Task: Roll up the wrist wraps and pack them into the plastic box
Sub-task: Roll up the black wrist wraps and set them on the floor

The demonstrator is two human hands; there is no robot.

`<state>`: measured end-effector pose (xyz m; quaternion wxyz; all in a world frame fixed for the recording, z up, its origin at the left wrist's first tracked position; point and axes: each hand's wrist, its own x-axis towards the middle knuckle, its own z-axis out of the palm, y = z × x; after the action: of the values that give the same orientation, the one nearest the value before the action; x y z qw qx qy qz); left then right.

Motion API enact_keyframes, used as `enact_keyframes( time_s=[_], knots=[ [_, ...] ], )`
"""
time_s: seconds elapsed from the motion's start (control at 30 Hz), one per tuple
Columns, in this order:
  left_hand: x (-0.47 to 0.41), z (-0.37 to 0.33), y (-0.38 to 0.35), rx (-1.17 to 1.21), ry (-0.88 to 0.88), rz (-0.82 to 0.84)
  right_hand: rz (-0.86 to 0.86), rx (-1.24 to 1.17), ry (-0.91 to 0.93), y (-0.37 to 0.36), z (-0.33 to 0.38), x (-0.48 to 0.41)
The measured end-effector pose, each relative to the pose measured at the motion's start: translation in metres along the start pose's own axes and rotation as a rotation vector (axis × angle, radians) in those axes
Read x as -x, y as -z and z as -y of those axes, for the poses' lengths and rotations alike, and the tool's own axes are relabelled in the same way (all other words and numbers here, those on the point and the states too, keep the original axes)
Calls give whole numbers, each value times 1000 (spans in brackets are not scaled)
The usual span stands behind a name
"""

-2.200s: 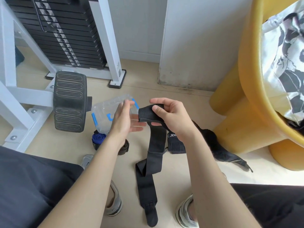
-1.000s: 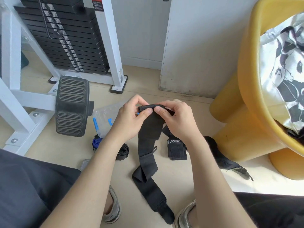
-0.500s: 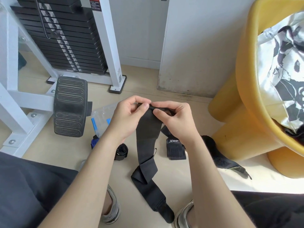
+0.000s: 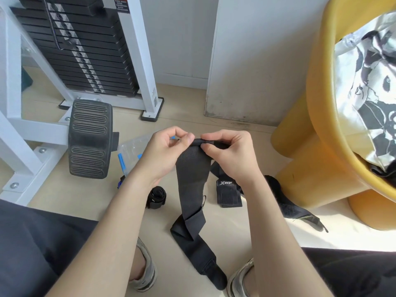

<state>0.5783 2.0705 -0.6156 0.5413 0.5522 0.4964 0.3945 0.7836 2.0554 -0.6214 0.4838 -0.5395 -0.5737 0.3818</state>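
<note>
The black wrap [image 4: 192, 174] hangs from both hands above the floor [image 4: 85, 196], its top edge curled into a small tight roll; its lower length folds on the floor and ends between the two shoes [image 4: 145, 271]. The left hand [image 4: 162, 155] pinches the roll's left end between thumb and forefinger, the other fingers curled. The right hand [image 4: 229, 155] pinches the right end, thumb beneath and fingers bent over the top. The clear box [image 4: 132, 151] with blue clips lies on the floor behind the left hand, partly hidden by it. A rolled wrap [image 4: 156, 197] sits by the left wrist, and a blue roll [image 4: 121, 182] peeks out near the box. Just right of the hanging wrap lies a logo wrap [image 4: 228, 194], and another black strap [image 4: 287, 202] trails toward the yellow chair [image 4: 310, 157]. A black footplate [image 4: 90, 138] stands left of the box
</note>
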Motion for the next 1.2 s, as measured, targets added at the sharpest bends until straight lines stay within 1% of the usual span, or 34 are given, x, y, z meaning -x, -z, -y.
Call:
enact_keyframes(
  time_s=[0.07,0.13,0.2,0.3,0.43,0.53,0.63,0.7,0.77,0.87,0.93,1.03,1.1,1.2],
  knots=[
    [-2,2,1,-21,-3,-10,44,-20,-18,2,2,-1],
    [-1,3,4,-39,1,18,92,-41,-50,5,1,0],
    [-2,4,6,-52,-3,21,105,-42,-74,5,0,1],
    [0,4,5,-56,9,35,72,33,-41,1,-1,1],
    [0,4,3,-1,112,62,14,86,0,-2,-1,1],
    [-1,5,4,74,102,48,57,43,-25,-1,0,2],
    [-2,9,9,89,93,36,116,-96,-94,6,0,3],
    [-2,10,12,58,65,92,142,-133,-126,11,0,4],
    [-2,8,13,11,51,135,178,-100,-127,12,0,3],
    [0,6,12,17,81,185,111,-29,-80,9,1,2],
    [0,4,9,21,94,170,59,41,-40,8,1,1],
    [0,3,6,44,70,85,33,92,-15,6,4,1],
    [-1,5,8,26,27,46,74,58,-25,7,4,1],
    [1,8,12,-2,-8,61,166,-9,-68,12,1,1]
  ],
)
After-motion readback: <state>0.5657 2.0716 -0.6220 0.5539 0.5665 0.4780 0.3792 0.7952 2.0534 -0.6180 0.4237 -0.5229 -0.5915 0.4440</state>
